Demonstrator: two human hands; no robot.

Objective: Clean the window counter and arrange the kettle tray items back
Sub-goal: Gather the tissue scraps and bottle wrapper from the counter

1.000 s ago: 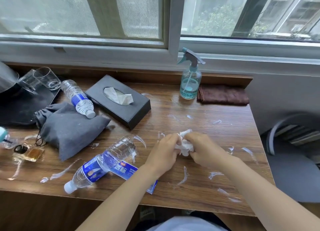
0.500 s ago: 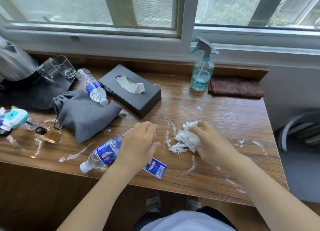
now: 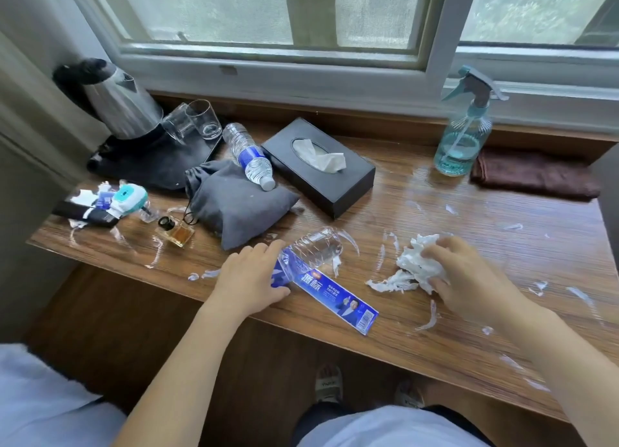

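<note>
My left hand (image 3: 249, 277) grips a water bottle (image 3: 315, 250) that lies on its side near the front edge of the wooden counter (image 3: 469, 232). A blue toothpaste box (image 3: 338, 299) lies partly under that bottle. My right hand (image 3: 469, 275) holds a crumpled white tissue wad (image 3: 417, 262) against the counter, which is smeared with white streaks. At the back left a steel kettle (image 3: 124, 104) and two glasses (image 3: 197, 121) stand on a black tray (image 3: 157, 161). A second bottle (image 3: 249, 156) rests on a grey pouch (image 3: 231, 202).
A black tissue box (image 3: 318, 175) sits mid-counter. A spray bottle (image 3: 465, 131) and a folded brown cloth (image 3: 532, 175) stand at the back right. A perfume bottle (image 3: 176, 232) and small toiletries (image 3: 107, 202) lie at the left edge. The window sill runs behind.
My left hand left the tissue and moved left onto the lying bottle, now gripping its labelled part. My right hand keeps the tissue wad. The view has swung left, showing the kettle.
</note>
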